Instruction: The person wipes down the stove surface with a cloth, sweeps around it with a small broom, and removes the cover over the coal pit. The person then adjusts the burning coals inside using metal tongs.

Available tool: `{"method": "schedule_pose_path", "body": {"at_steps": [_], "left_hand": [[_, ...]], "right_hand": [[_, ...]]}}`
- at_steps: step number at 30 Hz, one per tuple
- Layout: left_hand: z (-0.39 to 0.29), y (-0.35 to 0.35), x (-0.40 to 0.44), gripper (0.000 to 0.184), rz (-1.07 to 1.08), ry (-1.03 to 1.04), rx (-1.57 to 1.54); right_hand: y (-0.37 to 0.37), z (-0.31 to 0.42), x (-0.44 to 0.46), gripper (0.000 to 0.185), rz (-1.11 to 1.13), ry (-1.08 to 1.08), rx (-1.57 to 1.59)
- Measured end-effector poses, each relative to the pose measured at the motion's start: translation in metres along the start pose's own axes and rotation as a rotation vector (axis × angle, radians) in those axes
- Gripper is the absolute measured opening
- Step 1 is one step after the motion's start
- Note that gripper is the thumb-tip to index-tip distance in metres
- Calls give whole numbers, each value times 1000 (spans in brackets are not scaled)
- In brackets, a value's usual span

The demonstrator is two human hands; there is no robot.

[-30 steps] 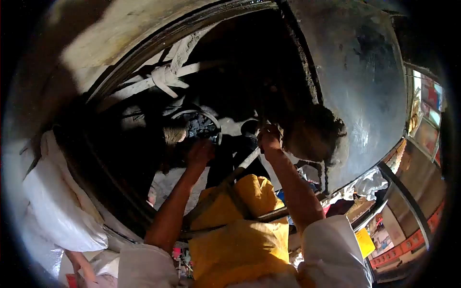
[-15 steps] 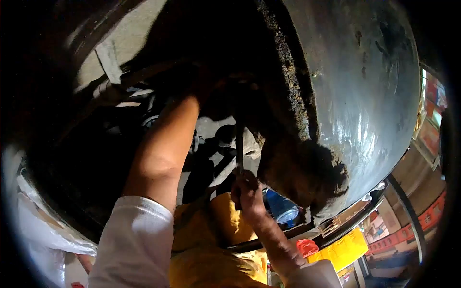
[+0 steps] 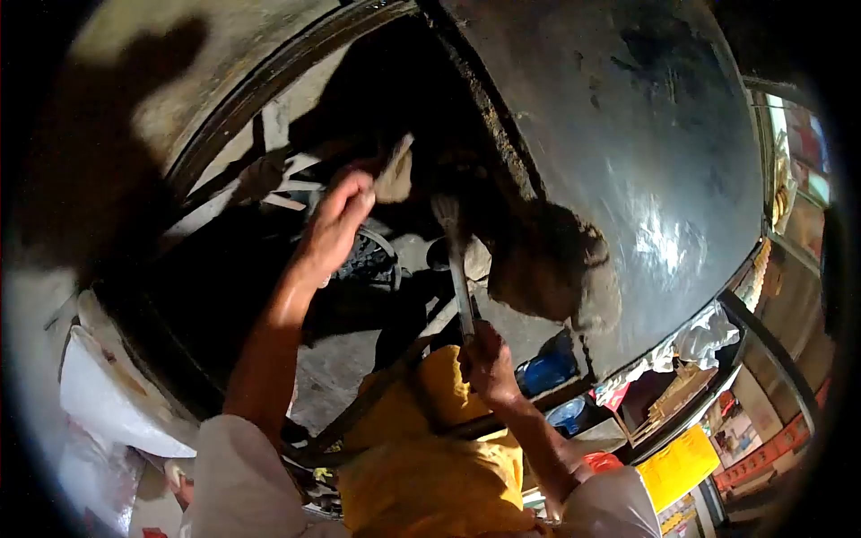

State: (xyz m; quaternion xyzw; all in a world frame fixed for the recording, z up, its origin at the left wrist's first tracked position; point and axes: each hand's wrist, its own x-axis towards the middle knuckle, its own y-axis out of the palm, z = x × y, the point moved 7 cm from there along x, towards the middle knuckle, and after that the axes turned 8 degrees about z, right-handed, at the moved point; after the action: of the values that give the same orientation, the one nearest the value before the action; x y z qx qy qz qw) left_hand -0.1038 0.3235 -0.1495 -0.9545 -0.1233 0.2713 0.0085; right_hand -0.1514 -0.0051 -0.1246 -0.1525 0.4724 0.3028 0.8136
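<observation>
My left hand [image 3: 336,229] reaches into the dark opening, its fingers closed on a pale, flat tan piece [image 3: 395,172] whose kind I cannot make out. Lower and to the right, my right hand [image 3: 490,360] is wrapped around the handle of a long tool [image 3: 460,278]. The tool points up into the opening, and its flared, flat end looks blurred. A ragged, crusted dark edge [image 3: 516,143] runs along the opening beside the tool, joined to the large, smooth grey curved surface [image 3: 641,179].
Below the opening are a round basket-like container [image 3: 369,260] with dark lumps and a blue container [image 3: 547,366]. A dark metal bar [image 3: 395,381] crosses in front of my yellow garment. At right stand a yellow sheet [image 3: 679,466] and a dark post [image 3: 771,354].
My left hand has come out of the deep shadow with the tan piece showing in its fingers. The tool's flared end is now lit. The view has shifted.
</observation>
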Motion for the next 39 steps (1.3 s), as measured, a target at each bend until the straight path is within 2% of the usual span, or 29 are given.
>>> {"method": "schedule_pose_path", "body": {"at_steps": [1, 3, 4, 5, 7, 9, 11, 12, 13, 15, 16, 17, 19, 20, 21, 23, 25, 27, 29, 31, 33, 34, 36, 38, 39], "left_hand": [[-8, 2, -22, 15, 38, 91, -13], [-16, 11, -62, 13, 98, 276, -52], [-2, 22, -77, 14, 87, 151, -120], [-15, 28, -89, 19, -46, 365, 279], [-38, 38, -103, 20, -75, 435, 640], [-29, 38, -110, 18, -176, 486, 676], [-16, 25, -112, 18, -222, 476, 635], [-19, 15, -117, 18, -303, 471, 530], [15, 5, -110, 16, -272, 306, 355], [77, -27, -117, 16, -344, -50, -218], [80, -48, -128, 18, -392, -53, -340], [83, -66, -140, 21, -441, -56, -462], [78, -78, -172, 24, -506, -238, -570], [93, -80, -178, 29, -511, -264, -511], [90, -70, -183, 30, -443, -292, -494], [96, -33, -184, 32, -325, -227, -682], [88, 7, -180, 34, -306, -303, -731], [47, 48, -156, 33, 86, -64, -1001], [-20, 71, -150, 30, 141, 58, -1260], [-28, 69, -153, 32, 81, 48, -1264], [-48, 52, -155, 37, 63, 92, -1370], [-32, 48, -155, 40, 44, 33, -1461], [-16, 55, -160, 39, 168, -69, -1714], [26, 75, -187, 38, 190, -111, -1619], [39, 82, -203, 36, 166, -158, -1412]], "right_hand": [[7, 10, -10, 23, 1, -6, 0], [29, 46, -32, 23, 40, -152, -379], [42, 52, -47, 22, 39, -382, -552], [54, 56, -65, 22, -3, -615, -725], [62, 42, -75, 25, 101, -500, -531], [61, 38, -84, 29, 177, -424, -453], [58, 56, -104, 31, 159, -454, -599], [56, 54, -114, 29, 212, -256, -602], [53, 61, -125, 29, 210, -257, -609], [48, 69, -145, 27, 235, -322, -614], [35, 54, -150, 25, 177, -404, -636], [20, 31, -151, 22, 141, -333, -369], [5, 57, -163, 20, -49, -392, -556], [-8, 43, -158, 18, -126, -297, -608], [-15, 37, -156, 18, -173, -365, -663], [-26, 19, -153, 17, -153, -203, -572], [-27, 20, -157, 17, -155, -175, -537], [-32, 18, -159, 17, -169, -145, -502], [-42, 18, -165, 11, -219, -156, -510], [-51, 8, -165, 10, -244, -220, -532], [-62, -15, -161, 10, -221, -80, -129], [-61, -9, -158, 11, -207, -128, -152], [-53, 16, -154, 12, -222, -322, -344], [-39, 29, -150, 10, -176, -377, -252], [-38, 16, -146, 9, -180, -308, -58]]}}
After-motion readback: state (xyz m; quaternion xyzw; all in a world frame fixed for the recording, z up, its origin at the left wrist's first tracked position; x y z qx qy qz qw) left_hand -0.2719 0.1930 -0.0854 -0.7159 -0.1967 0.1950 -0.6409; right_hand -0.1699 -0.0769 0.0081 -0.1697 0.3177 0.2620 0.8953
